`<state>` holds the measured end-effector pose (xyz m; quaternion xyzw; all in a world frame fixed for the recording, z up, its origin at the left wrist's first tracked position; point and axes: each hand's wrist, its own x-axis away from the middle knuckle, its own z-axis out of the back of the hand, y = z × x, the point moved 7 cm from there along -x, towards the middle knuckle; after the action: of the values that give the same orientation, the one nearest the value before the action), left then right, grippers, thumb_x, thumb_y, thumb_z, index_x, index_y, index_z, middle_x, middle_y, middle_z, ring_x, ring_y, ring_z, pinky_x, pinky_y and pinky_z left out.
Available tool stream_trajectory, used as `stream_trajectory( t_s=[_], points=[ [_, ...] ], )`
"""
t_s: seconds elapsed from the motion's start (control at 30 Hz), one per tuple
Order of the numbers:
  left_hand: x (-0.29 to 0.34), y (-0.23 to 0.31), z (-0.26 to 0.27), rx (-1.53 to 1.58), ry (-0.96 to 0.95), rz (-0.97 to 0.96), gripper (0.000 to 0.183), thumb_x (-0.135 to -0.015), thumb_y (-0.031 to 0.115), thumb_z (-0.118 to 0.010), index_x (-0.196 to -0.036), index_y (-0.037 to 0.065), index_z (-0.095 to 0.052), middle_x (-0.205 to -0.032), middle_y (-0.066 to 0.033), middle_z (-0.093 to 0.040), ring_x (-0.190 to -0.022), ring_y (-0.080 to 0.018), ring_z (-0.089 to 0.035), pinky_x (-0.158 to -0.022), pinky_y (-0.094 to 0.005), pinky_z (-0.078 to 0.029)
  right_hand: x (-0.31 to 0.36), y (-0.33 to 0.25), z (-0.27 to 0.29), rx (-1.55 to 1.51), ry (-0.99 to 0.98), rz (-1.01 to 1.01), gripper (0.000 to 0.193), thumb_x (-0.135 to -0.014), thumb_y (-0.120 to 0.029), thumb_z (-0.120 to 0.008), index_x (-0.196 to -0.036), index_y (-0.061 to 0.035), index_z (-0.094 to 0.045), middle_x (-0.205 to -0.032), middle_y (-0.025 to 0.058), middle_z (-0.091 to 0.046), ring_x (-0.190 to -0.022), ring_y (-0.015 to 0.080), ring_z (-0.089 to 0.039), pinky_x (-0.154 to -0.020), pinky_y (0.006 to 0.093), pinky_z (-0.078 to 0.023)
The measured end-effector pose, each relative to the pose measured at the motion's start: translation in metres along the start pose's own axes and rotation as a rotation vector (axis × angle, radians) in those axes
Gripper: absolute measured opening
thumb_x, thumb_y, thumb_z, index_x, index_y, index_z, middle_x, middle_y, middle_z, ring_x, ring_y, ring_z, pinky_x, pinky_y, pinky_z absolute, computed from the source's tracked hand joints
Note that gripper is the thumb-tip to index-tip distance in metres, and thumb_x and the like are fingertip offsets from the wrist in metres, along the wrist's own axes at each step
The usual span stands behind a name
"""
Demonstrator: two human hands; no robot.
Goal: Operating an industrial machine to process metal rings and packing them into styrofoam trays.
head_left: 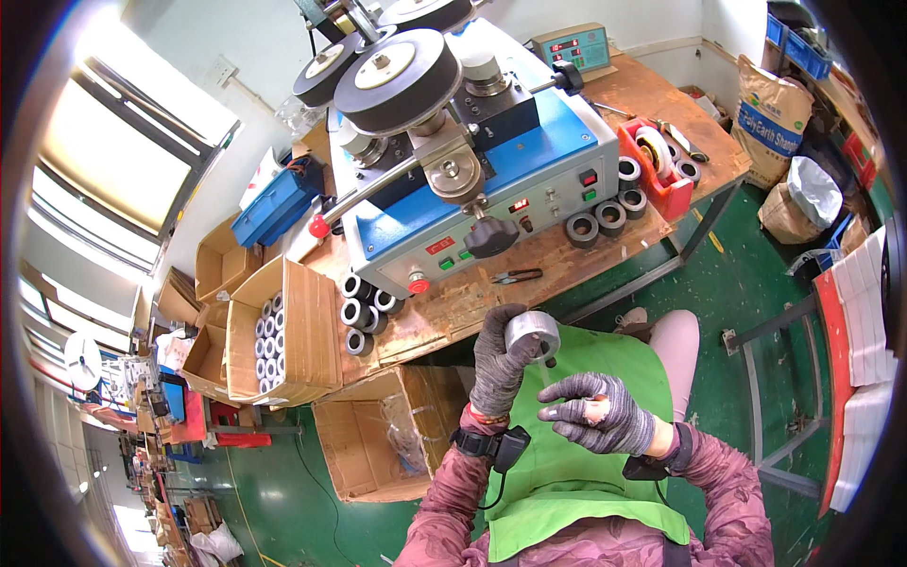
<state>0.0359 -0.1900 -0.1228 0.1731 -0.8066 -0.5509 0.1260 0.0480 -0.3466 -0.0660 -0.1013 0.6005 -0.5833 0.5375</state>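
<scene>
My left hand [497,373], in a grey knitted glove, grips a silver-grey roll of tape [522,327] and keeps it raised over my green apron [605,373]. The roll's round opening faces right. Just below and to the right of it is my right hand [600,414], gloved the same way, with a hole over the back. Its fingers are curled with the tips close together, pointing left. A faint pale strip seems to run between the roll and these fingertips, but it is too thin to make out.
Ahead stands a blue-and-white machine [491,180] with black wheels. Small scissors [517,277] lie before it on the wooden bench [425,326]. Dark rolls [610,217] stand right, more rolls [359,315] left. A carton [307,331] holds several rolls; another open carton [364,454] sits lower.
</scene>
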Motion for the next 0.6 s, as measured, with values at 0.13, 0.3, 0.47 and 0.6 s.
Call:
stream_trajectory(
  t_s=[0.13, 0.3, 0.47, 0.6],
  points=[
    [0.001, 0.0, -0.002, 0.025, -0.002, 0.0, 0.048, -0.077, 0.022, -0.071, -0.114, 0.005, -0.046, -0.1, -0.0125, -0.057, -0.085, -0.0226, -0.061, -0.064, -0.0348, -0.056, 0.001, 0.0, 0.001, 0.011, 0.011, 0.018, 0.027, -0.072, -0.007, -0.07, -0.099, -0.0121, -0.068, -0.099, 0.0069, -0.065, -0.078, 0.0223, -0.063, -0.066, 0.0322, -0.052],
    [0.0, -0.005, -0.004, 0.025, 0.032, 0.008, 0.048, -0.079, 0.021, -0.07, -0.116, 0.004, -0.044, -0.101, -0.0128, -0.056, -0.084, -0.0235, -0.061, -0.064, -0.0358, -0.057, 0.01, 0.003, -0.01, -0.001, 0.064, 0.012, 0.018, -0.073, -0.003, -0.07, -0.09, -0.0059, -0.067, -0.092, 0.013, -0.066, -0.073, 0.0254, -0.065, -0.062, 0.0305, -0.054],
    [0.0, -0.007, -0.005, -0.012, 0.097, -0.074, 0.052, -0.08, 0.027, -0.07, -0.116, 0.004, -0.04, -0.102, -0.0143, -0.053, -0.083, -0.0249, -0.061, -0.061, -0.0378, -0.057, 0.019, 0.004, -0.024, 0.018, 0.165, -0.013, 0.016, -0.074, -0.001, -0.069, -0.089, -0.0045, -0.066, -0.09, 0.0129, -0.066, -0.066, 0.0244, -0.066, -0.058, 0.0291, -0.054],
    [0.004, -0.019, 0.0, -0.077, 0.142, -0.051, 0.056, -0.079, 0.038, -0.071, -0.112, 0.004, -0.043, -0.099, -0.0112, -0.052, -0.083, -0.0206, -0.058, -0.065, -0.0346, -0.055, 0.008, -0.006, -0.005, -0.081, 0.18, -0.105, 0.014, -0.076, 0.0, -0.066, -0.09, -0.0029, -0.066, -0.093, 0.0116, -0.066, -0.073, 0.0218, -0.066, -0.065, 0.0284, -0.055]
  ],
)
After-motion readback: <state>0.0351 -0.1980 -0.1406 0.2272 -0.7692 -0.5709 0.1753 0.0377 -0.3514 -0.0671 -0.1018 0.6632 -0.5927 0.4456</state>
